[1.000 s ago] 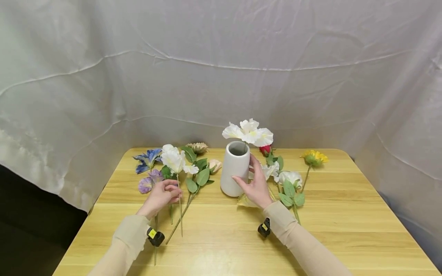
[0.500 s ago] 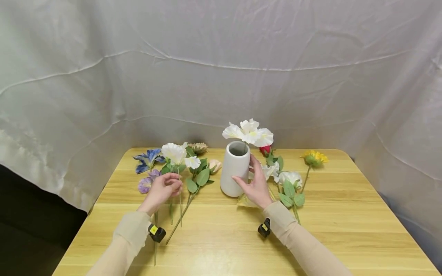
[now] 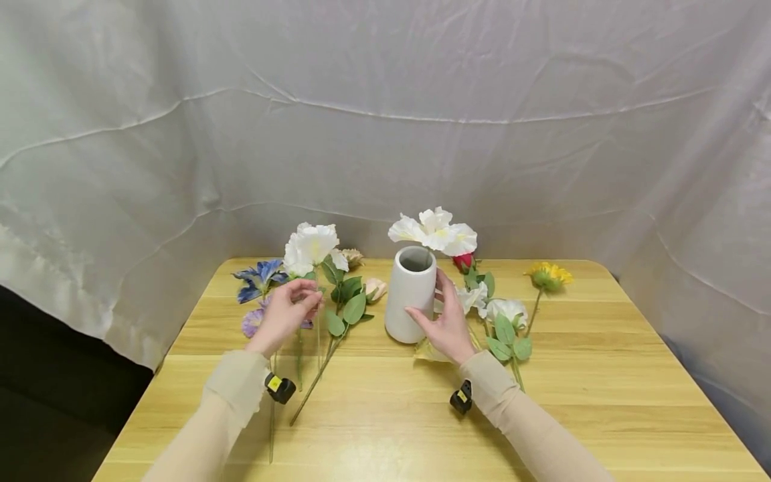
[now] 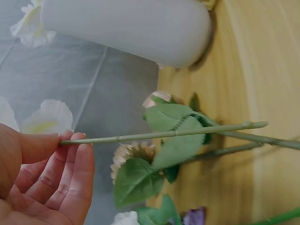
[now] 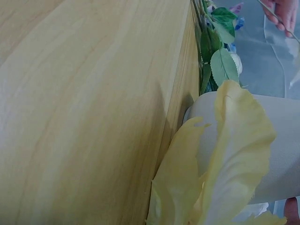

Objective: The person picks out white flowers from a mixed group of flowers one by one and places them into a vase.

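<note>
My left hand (image 3: 286, 313) pinches the thin green stem (image 4: 159, 135) of a white flower (image 3: 312, 248) between thumb and fingertips. The flower stands upright above the left part of the table, its stem's lower end off the wood in the left wrist view. My right hand (image 3: 447, 325) holds the side of a white vase (image 3: 408, 304), which stands upright. Another white flower (image 3: 435, 231) rises from the vase's mouth. Beside the vase, pale yellow petals (image 5: 241, 150) lie close to my right wrist and partly cover the vase in that view.
Left on the wooden table (image 3: 385, 415) lie a blue flower (image 3: 259, 278), a purple flower (image 3: 253, 323), a pale pink rose (image 3: 376, 289) and a beige flower (image 3: 351, 258). Right are a red rose (image 3: 464, 262), white flowers (image 3: 507, 313) and a yellow flower (image 3: 549, 276).
My left hand has risen a little and moved slightly right, lifting the white flower higher above the others. The right hand and the vase have stayed in place.
</note>
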`<state>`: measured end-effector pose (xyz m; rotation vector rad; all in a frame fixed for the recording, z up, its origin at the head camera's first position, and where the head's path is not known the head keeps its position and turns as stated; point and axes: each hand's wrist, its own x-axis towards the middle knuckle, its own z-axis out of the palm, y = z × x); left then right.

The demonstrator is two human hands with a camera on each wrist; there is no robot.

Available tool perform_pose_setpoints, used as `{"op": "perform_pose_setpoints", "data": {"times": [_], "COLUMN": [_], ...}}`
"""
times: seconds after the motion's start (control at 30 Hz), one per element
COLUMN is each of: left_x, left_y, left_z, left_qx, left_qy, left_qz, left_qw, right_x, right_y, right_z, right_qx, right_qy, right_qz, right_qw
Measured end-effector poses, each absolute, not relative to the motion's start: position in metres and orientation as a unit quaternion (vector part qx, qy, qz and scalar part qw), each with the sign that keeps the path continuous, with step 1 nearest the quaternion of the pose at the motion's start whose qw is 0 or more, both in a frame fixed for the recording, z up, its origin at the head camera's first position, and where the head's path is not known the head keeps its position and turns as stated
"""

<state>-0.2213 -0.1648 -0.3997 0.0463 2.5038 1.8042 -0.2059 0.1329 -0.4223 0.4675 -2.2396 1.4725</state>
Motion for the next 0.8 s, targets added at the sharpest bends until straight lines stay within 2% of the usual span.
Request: {"op": "perform_pose_setpoints", "data": {"times": [0.23, 0.8], "left_x": [-0.228, -0.239], "left_y": [-0.154, -0.115], "left_z": [-0.385, -0.355], "left_qx": [0.034, 0.071], "left_qy": [0.812, 0.784], "left_qz": [0.583, 0.616], "left_qw": [-0.003, -0.038], "right_x": [-0.207, -0.206], "right_y": [0.133, 0.134], "right_z": [-0.422, -0.424], "right_qx": [0.168, 0.166], "right_qy": [-0.805, -0.809], "right_qz": [0.53, 0.526], "right_qw": [0.207, 0.204]}}
